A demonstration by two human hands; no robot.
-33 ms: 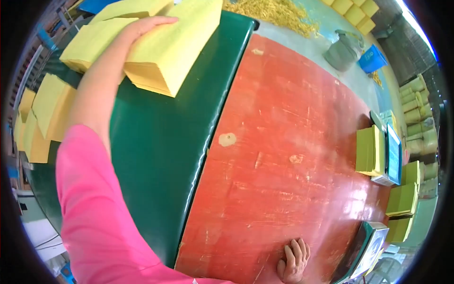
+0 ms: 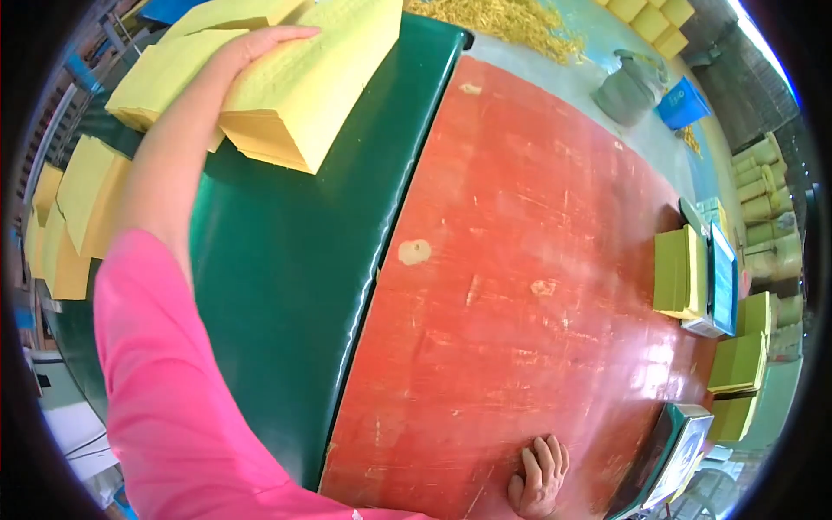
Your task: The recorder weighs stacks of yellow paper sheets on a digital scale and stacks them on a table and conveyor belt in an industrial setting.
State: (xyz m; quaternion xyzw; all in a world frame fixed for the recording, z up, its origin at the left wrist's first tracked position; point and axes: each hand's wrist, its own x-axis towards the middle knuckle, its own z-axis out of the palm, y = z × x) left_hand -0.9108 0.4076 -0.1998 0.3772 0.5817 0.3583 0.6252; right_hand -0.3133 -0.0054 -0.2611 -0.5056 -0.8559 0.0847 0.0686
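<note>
At the upper left, my left arm in a pink sleeve reaches out over a dark green tabletop (image 2: 260, 260). My left hand (image 2: 264, 43) lies on a thick stack of yellow paper (image 2: 316, 82), its fingers stretched across the top; the thumb is hidden. Beside that stack, partly behind my forearm, sits another yellow paper stack (image 2: 169, 74). Near the lower edge, my right hand (image 2: 539, 477) rests on the red tabletop (image 2: 485, 347), fingers loosely bent and slightly apart, holding nothing.
More yellow stacks (image 2: 91, 195) stand at the left. On the right are a yellow-green stack (image 2: 676, 273) against a blue-framed device (image 2: 722, 282) and a dark-sided box (image 2: 663, 459). Beyond the table, a grey-green sack (image 2: 628, 91), a blue bucket (image 2: 683, 106) and a yellow strip pile (image 2: 511, 26) are on the floor.
The whole view has shifted very slightly, so the left arm and paper stacks appear a little further left. Both hands keep their places.
</note>
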